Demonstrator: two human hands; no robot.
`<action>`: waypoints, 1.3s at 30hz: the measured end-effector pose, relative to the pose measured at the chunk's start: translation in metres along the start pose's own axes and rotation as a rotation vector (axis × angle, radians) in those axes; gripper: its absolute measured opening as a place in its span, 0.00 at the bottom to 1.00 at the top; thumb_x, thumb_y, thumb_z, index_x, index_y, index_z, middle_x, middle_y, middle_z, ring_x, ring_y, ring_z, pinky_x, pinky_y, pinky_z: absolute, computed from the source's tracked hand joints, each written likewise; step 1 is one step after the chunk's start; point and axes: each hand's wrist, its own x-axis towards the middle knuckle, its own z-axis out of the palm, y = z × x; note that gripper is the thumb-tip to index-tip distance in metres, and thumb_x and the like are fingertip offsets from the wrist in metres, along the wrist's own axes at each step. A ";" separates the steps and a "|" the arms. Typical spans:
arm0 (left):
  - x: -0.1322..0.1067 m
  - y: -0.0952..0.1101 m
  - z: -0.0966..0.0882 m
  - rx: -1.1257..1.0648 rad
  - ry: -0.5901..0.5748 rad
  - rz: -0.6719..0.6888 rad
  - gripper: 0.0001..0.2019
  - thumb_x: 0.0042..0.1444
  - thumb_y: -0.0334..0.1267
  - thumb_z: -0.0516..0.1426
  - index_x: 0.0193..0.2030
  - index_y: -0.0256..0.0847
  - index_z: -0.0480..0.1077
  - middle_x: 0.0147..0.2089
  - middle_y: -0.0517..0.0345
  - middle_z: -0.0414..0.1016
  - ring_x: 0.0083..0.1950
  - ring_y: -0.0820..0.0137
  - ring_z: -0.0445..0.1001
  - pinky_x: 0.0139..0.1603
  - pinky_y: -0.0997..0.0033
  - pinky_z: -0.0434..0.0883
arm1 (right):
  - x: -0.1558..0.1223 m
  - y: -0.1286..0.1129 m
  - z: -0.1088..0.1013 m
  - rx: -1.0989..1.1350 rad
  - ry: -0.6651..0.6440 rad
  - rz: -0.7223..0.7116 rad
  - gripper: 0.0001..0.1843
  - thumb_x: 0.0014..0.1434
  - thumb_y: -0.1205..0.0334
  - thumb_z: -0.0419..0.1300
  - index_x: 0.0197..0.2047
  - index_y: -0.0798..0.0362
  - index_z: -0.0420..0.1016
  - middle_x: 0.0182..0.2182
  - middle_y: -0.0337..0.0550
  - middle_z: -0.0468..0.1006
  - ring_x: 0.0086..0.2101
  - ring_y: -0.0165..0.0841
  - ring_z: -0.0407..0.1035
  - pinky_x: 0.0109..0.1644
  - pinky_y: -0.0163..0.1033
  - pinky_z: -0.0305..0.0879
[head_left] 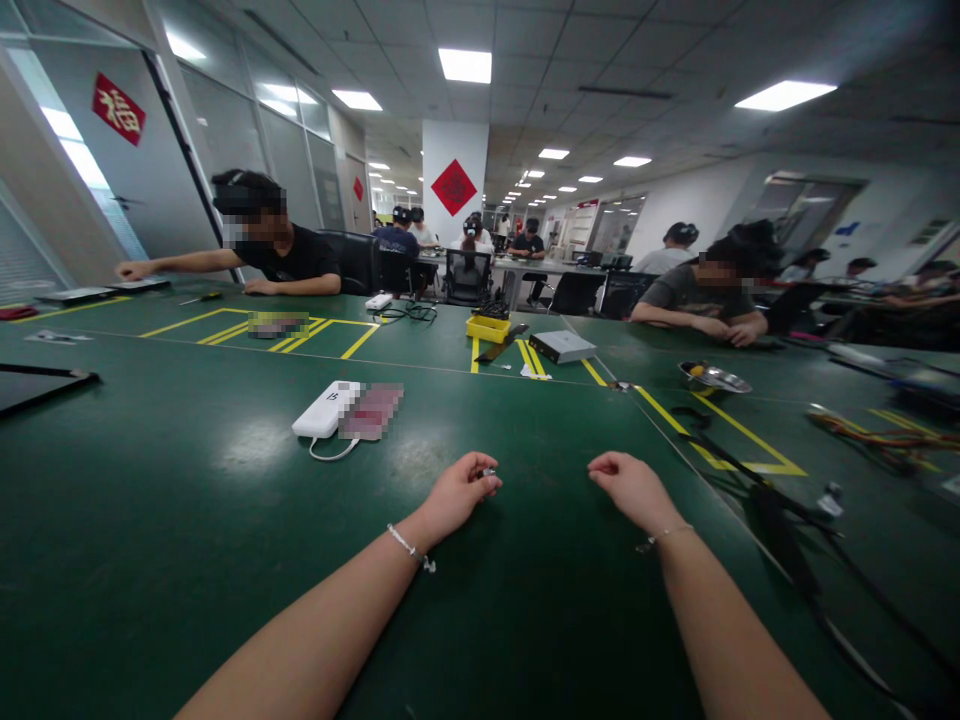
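Just left of centre, my left hand (466, 488) is closed above the green table (555, 610). A small silvery metal piece (489, 472) shows between its thumb and fingers; its kind is too small to tell. Across a gap to the right, my right hand (634, 484) has its fingers curled in and pressed together, pointing toward the left hand. Whether anything sits in that pinch is hidden. The hands do not touch each other. Each wrist wears a thin bracelet.
Ahead to the left lie a white power bank (325, 409) and its cable. Farther off are a yellow bin (487, 328), a grey box (562, 346) and a metal dish (715, 377). A black strap (784, 530) runs along the right. Other people sit across the table.
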 end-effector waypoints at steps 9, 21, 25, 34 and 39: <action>-0.001 0.001 0.003 -0.014 -0.067 0.060 0.12 0.46 0.26 0.55 0.38 0.38 0.61 0.36 0.57 0.72 0.38 0.73 0.71 0.40 0.73 0.65 | -0.026 -0.061 0.046 0.833 -0.320 -0.130 0.10 0.45 0.58 0.58 0.31 0.55 0.67 0.23 0.37 0.71 0.23 0.27 0.64 0.28 0.34 0.60; -0.005 0.003 0.006 0.098 -0.039 0.125 0.09 0.47 0.33 0.56 0.35 0.38 0.62 0.27 0.64 0.64 0.30 0.77 0.65 0.31 0.77 0.62 | -0.033 -0.069 0.064 1.346 -0.452 -0.010 0.12 0.38 0.63 0.66 0.27 0.55 0.68 0.25 0.37 0.72 0.27 0.25 0.65 0.34 0.34 0.60; -0.005 0.005 0.005 0.163 -0.006 0.157 0.09 0.45 0.33 0.57 0.35 0.38 0.63 0.30 0.62 0.66 0.32 0.75 0.65 0.34 0.75 0.62 | -0.030 -0.067 0.065 1.406 -0.396 -0.001 0.12 0.35 0.66 0.67 0.26 0.55 0.69 0.26 0.37 0.72 0.28 0.25 0.65 0.36 0.34 0.60; -0.003 0.005 0.005 0.192 0.082 0.129 0.11 0.43 0.32 0.58 0.36 0.37 0.65 0.27 0.64 0.64 0.29 0.76 0.64 0.32 0.76 0.62 | -0.027 -0.064 0.069 1.364 -0.392 0.031 0.11 0.37 0.66 0.66 0.28 0.56 0.71 0.27 0.38 0.72 0.27 0.25 0.65 0.36 0.34 0.60; 0.000 0.002 0.004 0.090 0.070 0.115 0.12 0.42 0.31 0.58 0.36 0.37 0.65 0.28 0.63 0.67 0.30 0.76 0.66 0.33 0.76 0.64 | -0.027 -0.063 0.068 1.350 -0.417 0.068 0.13 0.39 0.64 0.65 0.31 0.55 0.72 0.28 0.39 0.73 0.26 0.24 0.65 0.35 0.35 0.60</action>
